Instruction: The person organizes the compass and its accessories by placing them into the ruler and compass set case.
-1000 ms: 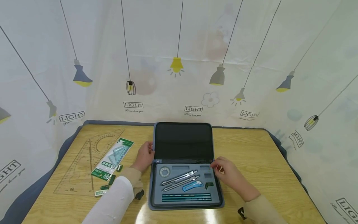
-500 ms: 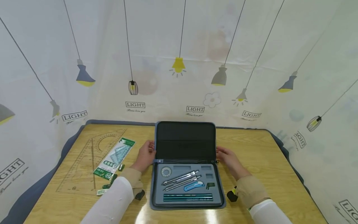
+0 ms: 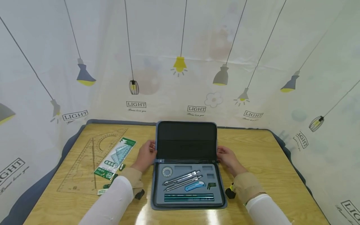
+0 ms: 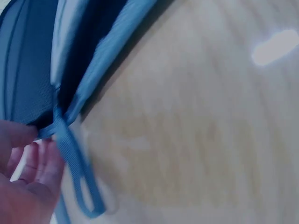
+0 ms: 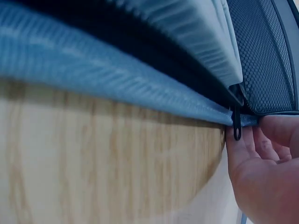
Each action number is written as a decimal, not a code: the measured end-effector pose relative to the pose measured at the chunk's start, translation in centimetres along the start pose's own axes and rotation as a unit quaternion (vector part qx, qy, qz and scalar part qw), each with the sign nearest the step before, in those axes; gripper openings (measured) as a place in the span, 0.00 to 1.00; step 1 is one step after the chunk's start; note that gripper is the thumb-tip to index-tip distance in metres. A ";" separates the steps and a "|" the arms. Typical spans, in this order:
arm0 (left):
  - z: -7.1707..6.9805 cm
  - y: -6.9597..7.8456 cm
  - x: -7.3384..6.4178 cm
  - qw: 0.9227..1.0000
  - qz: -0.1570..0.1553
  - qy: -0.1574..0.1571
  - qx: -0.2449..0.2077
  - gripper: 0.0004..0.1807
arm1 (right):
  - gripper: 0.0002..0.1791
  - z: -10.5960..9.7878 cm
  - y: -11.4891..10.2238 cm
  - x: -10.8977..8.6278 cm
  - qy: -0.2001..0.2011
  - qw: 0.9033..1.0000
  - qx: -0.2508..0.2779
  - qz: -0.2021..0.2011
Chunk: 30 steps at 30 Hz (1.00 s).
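A blue zip case (image 3: pixel 189 207) lies unfolded on the table, its black-lined lid (image 3: pixel 187 140) raised at the back. The left hand (image 3: pixel 144 156) pinches the lid's left edge near the hinge, thumb inside, beside a hanging fabric loop (image 4: pixel 88 191) in the left wrist view. On the opposite edge the right hand (image 3: pixel 229 159) does the same, close to a black zipper pull (image 5: pixel 237 127). The grey tray holds a white ring-shaped piece (image 3: pixel 167 172), two silver compass-like tools (image 3: pixel 181 178), a blue utility knife (image 3: pixel 195 186), a small dark green piece (image 3: pixel 211 186) and dark green pencils (image 3: pixel 189 197).
Left of the case lie a large transparent set square (image 3: pixel 81 162), a green-and-white packet of rulers (image 3: pixel 115 158) and small green pieces (image 3: pixel 122 167), some partly behind the left sleeve. A printed cloth (image 3: pixel 180 106) hangs behind the wooden table (image 3: pixel 253 143).
The right hand has left the tray's right rim and moved up to the lid's right edge, which it now holds. The left hand stays at the lid's left edge.
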<state>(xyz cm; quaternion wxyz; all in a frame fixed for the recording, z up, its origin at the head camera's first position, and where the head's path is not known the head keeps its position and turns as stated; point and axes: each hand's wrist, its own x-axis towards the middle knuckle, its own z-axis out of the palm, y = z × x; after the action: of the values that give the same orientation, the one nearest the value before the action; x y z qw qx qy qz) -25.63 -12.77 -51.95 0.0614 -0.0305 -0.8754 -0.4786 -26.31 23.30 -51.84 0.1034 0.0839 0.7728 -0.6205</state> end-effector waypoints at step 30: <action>-9.5 -1.2 -6.0 0.943 -0.056 -0.075 0.318 0.03 | 0.20 0.2 -0.1 0.1 0.007 1.000 -0.011 -0.005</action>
<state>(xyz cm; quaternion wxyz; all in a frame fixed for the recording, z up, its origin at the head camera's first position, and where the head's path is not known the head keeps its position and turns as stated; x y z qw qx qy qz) -19.12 -21.38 -48.66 -0.0252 0.0041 -0.9845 -0.1738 -26.42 23.10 -51.77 0.0961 0.0833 0.7807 -0.6119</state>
